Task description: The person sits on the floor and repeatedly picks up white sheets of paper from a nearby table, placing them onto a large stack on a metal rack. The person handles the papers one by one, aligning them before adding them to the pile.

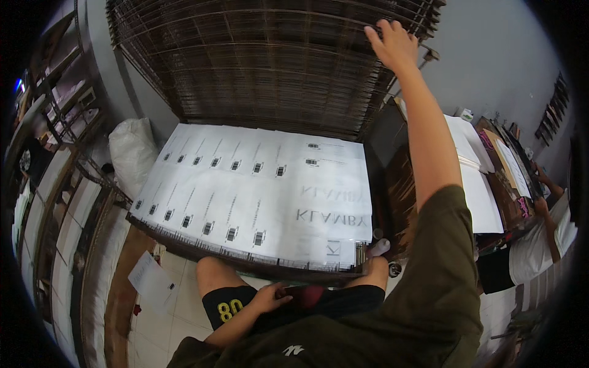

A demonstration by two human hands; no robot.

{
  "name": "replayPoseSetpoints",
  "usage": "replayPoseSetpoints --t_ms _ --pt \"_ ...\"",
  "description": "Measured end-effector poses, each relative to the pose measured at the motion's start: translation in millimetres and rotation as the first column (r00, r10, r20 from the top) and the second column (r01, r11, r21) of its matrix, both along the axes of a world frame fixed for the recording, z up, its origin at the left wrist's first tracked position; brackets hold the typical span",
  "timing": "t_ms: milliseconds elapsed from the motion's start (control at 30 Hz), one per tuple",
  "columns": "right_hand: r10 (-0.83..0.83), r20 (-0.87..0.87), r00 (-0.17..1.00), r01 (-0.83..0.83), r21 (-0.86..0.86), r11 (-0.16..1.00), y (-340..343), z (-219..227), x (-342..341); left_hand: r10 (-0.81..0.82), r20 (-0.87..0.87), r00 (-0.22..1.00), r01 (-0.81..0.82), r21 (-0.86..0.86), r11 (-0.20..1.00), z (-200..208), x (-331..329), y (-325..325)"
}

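Observation:
My right hand (396,48) is raised at the end of an outstretched arm, at the upper right corner of a tilted stack of wire drying racks (257,61). Its thumb stands apart from the fingers, and whether it grips a wire is not clear. Low by my lap is my left hand (269,299), its fingers loosely bent and apart, with nothing visible in them. Between my knees and the raised racks lies a wide white printed sheet (264,196) with rows of small dark code marks and large grey lettering. It covers a lowered rack level.
To the right is a table with white sheets (481,199), where another person (540,251) works. Shelving (61,202) lines the left side. A white sack (132,156) stands by the wall, and a loose printed sheet (151,282) lies low at the left. Bottles (379,247) stand near my right knee.

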State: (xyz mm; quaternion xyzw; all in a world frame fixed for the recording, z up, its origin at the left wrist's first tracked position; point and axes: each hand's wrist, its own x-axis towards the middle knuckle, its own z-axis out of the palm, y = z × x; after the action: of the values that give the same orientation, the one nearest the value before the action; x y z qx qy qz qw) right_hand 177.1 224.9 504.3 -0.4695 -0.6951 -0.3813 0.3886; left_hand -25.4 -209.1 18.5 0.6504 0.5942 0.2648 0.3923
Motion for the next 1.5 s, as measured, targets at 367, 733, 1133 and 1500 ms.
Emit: replayPoseSetpoints --t_ms 367,733,1133,1500 --pt "0.345 0.141 0.928 -0.341 -0.048 0.939 -215 -211 44 -0.133 -0.037 0.99 0.122 -0.219 0.968 -7 -3 -10" --pt "0.213 -0.335 0.918 -0.395 -0.713 0.579 -326 -441 44 -0.172 -0.118 0.978 0.148 -0.189 0.971 -10 -10 -15" --pt "0.226 -0.39 0.893 -0.428 -0.577 0.696 -337 -432 83 -0.071 0.065 0.995 0.08 -0.15 0.986 3 -25 -13" --pt "0.151 -0.542 0.827 -0.457 -0.491 0.741 -336 -452 99 0.025 0.063 0.998 -0.019 -0.09 0.996 -8 -14 -19"
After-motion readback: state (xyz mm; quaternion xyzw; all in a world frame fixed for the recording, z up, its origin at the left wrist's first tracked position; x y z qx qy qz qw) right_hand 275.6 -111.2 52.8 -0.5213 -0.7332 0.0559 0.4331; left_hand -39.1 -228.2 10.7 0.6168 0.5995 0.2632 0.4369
